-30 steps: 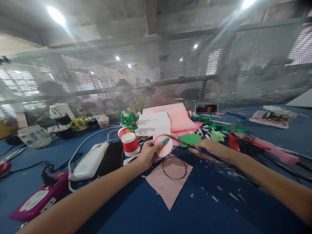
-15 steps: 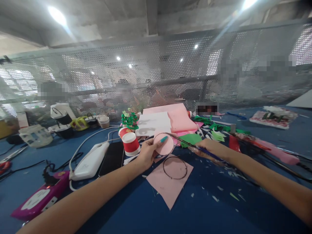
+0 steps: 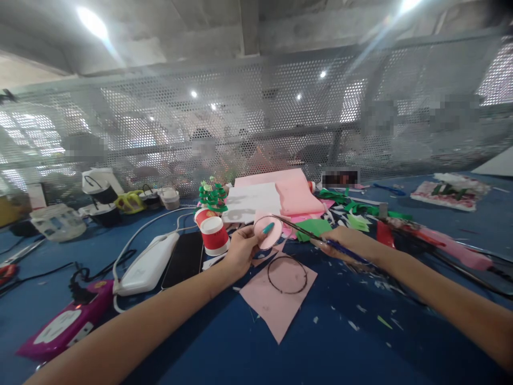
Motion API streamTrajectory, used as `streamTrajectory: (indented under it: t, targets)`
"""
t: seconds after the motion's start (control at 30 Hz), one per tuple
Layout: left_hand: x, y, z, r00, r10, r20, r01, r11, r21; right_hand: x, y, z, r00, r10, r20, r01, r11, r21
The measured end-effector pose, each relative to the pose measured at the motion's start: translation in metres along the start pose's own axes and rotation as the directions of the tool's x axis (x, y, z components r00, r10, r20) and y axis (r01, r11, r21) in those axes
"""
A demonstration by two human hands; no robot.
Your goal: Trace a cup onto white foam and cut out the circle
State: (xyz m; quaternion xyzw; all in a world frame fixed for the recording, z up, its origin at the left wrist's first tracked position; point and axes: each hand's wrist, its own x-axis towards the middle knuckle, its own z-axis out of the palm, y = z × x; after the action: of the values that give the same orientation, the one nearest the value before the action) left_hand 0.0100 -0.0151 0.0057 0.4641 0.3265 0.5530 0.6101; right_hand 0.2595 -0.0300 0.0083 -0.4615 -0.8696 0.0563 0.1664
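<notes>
Cloudy jar sits at left, contents too blurred to tell; right of it, red-and-white cups stand on the desk. Left hand pinches a pale pink paper disc, dark-edged, above the desk; scissors meet its rim, gripped by the right hand.

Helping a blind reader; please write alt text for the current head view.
Left hand holds a round pink piece; right hand holds scissors at its edge. Below, a pink sheet with a dark circle lies on a blue table.
</notes>
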Motion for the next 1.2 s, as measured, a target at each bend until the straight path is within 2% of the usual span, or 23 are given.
streamTrajectory:
  t: [0.33,0.47,0.67,0.87,1.2]
  targets:
    - [-0.0012,0.002,0.0023,1.0,-0.005,-0.009,0.005,1.0,-0.004,0.0007,0.0026,-0.0012,0.995,-0.096,-0.01,0.096,0.995,0.024]
    - [-0.0005,0.0023,0.0018,1.0,-0.007,-0.018,0.006,0.999,-0.033,0.0006,0.0011,-0.0045,0.996,-0.09,0.002,0.09,0.996,0.019]
    - [-0.0009,0.0,-0.0001,1.0,-0.002,0.03,0.002,1.0,-0.006,-0.0012,-0.0003,-0.0064,0.996,-0.082,0.018,0.081,0.997,0.014]
    - [-0.0014,0.0,0.0006,0.996,0.093,-0.017,-0.093,0.996,-0.007,0.0005,0.0006,-0.0073,0.998,-0.06,0.037,0.06,0.998,0.0]
    - [-0.0038,-0.0012,0.0007,0.999,0.042,0.031,-0.045,0.995,0.084,0.0007,-0.0007,-0.0084,0.993,-0.107,0.04,0.107,0.994,0.003]
